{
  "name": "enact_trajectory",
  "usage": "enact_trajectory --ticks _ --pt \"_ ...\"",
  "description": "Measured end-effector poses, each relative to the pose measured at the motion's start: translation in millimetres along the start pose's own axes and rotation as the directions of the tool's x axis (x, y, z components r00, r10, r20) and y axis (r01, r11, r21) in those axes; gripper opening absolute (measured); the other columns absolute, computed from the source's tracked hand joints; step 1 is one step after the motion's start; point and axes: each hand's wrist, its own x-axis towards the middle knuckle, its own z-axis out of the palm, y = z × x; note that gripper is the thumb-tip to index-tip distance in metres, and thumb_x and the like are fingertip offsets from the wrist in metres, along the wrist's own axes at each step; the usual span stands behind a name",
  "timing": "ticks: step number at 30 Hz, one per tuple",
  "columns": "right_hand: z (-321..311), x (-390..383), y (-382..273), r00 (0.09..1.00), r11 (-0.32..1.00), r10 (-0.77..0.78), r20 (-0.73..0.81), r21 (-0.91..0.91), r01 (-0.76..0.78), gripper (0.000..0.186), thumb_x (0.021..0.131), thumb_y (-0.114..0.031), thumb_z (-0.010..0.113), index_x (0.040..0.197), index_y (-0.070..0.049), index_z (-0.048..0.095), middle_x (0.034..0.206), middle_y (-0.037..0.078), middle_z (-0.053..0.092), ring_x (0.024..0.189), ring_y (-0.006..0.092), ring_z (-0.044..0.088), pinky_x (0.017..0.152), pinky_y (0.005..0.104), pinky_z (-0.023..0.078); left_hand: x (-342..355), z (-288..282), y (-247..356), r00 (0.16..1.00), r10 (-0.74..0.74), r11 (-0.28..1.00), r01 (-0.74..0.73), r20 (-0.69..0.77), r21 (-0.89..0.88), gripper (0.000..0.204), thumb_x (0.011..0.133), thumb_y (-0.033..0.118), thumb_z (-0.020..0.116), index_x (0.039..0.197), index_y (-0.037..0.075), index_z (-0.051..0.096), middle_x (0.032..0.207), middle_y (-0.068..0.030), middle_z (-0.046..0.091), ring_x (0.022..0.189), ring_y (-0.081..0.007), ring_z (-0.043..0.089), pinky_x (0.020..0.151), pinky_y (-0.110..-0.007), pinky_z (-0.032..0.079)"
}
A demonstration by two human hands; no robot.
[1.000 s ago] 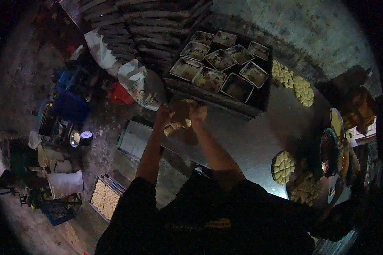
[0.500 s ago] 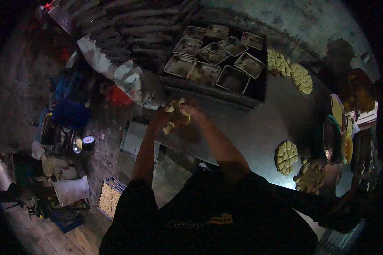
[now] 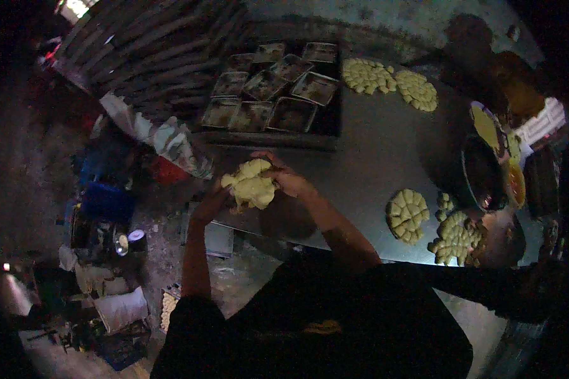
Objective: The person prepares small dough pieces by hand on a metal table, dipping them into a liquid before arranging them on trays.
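Note:
A pale yellow, lumpy piece of dough (image 3: 253,184) is held up between my two hands over the near left part of the metal table (image 3: 367,148). My left hand (image 3: 215,201) grips its left side, with the fingers mostly in shadow behind it. From the right, my right hand (image 3: 289,179) holds the other edge, its fingers curled against the dough. Just beyond my hands stands a dark tray (image 3: 269,139) with several rectangular metal pans (image 3: 293,115) in it.
Cut dough rounds lie at the far right (image 3: 417,90) and near right (image 3: 408,216), with another scored dough piece (image 3: 452,239) beside a person's hand (image 3: 494,232). A dark round pan (image 3: 482,174) stands at the right. Left are a crumpled plastic sheet (image 3: 171,148) and a blue crate (image 3: 107,201).
The dough in my hands now shows as a broad lumpy mass, where smaller pieces showed between my fingers before. My view has shifted, so the table things appear further left.

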Motion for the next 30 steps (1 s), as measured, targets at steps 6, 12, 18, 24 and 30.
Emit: enact_trajectory --ticks 6,12,18,24,30 --pt "-78 -139 -90 0.99 0.844 -0.123 0.068 -0.517 0.141 0.049 0.093 -0.011 0.063 0.138 -0.013 0.045 0.13 0.006 0.054 0.118 0.0159 0.051 0.096 0.0316 0.047 20 191 78 0.996 -0.071 0.989 0.078 0.055 -0.124 0.07 0.101 0.033 0.053 0.154 0.01 0.013 0.151 -0.01 0.033 0.133 -0.0256 0.043 0.103 -0.04 0.046" --pt "-164 -224 -172 0.996 0.829 0.079 0.042 -0.557 -0.043 0.047 0.092 -0.02 0.064 0.136 -0.01 0.048 0.131 0.008 0.056 0.121 0.0213 0.05 0.102 0.0378 0.042 77 335 85 0.989 -0.091 0.882 0.133 0.113 -0.452 0.054 0.102 0.029 0.051 0.148 0.016 0.025 0.14 -0.0079 0.043 0.122 -0.0225 0.05 0.091 -0.04 0.052" --pt "-273 -240 -132 0.845 -0.029 -0.417 -0.336 -0.924 -0.381 0.039 0.087 -0.023 0.068 0.122 -0.006 0.061 0.119 0.015 0.064 0.106 0.031 0.063 0.09 0.0398 0.051 113 360 54 0.954 -0.09 0.995 0.097 -0.285 0.013 0.047 0.097 0.019 0.062 0.139 0.009 0.043 0.129 -0.01 0.052 0.107 -0.0213 0.061 0.072 -0.034 0.059" --pt "-169 -306 -76 0.942 0.156 -0.11 -0.316 -0.942 -0.297 0.038 0.083 -0.025 0.068 0.115 -0.003 0.062 0.098 0.023 0.066 0.09 0.0427 0.064 0.076 0.0491 0.053 47 351 33 0.894 0.235 0.958 -0.146 -0.382 0.248 0.039 0.094 0.018 0.066 0.129 0.005 0.053 0.118 -0.0094 0.061 0.099 -0.0204 0.066 0.077 -0.031 0.055" --pt "-131 -302 -15 0.868 -0.095 -0.487 -0.098 -0.982 -0.164 0.035 0.082 -0.021 0.069 0.113 -0.006 0.066 0.12 0.021 0.058 0.099 0.0405 0.062 0.081 0.046 0.055 50 390 76 0.946 -0.011 1.0 0.018 -0.323 0.018 0.031 0.095 0.015 0.064 0.123 0.004 0.057 0.113 -0.0075 0.064 0.094 -0.0146 0.067 0.076 -0.026 0.053"
